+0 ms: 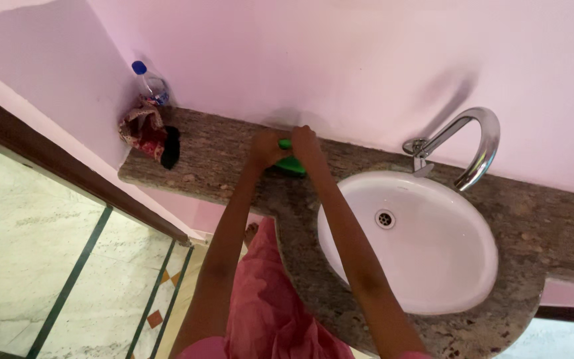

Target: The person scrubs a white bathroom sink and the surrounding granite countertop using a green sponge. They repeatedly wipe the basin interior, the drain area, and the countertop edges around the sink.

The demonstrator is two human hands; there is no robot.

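Both my arms reach out over a speckled brown granite counter (pixel 227 159). My left hand (pixel 267 146) and my right hand (pixel 305 143) are closed together on a green scrub pad (pixel 291 164), which presses on the counter near the pink wall. Most of the pad is hidden under my fingers. The hands sit just left of the white oval basin (pixel 433 266).
A curved chrome tap (pixel 473 143) stands behind the basin, with a drain (pixel 384 218) at its bottom. At the counter's far left corner are a clear bottle with a blue cap (pixel 151 83), a red patterned cloth (pixel 142 129) and a black item (pixel 171 147). Marble floor with green lines lies below.
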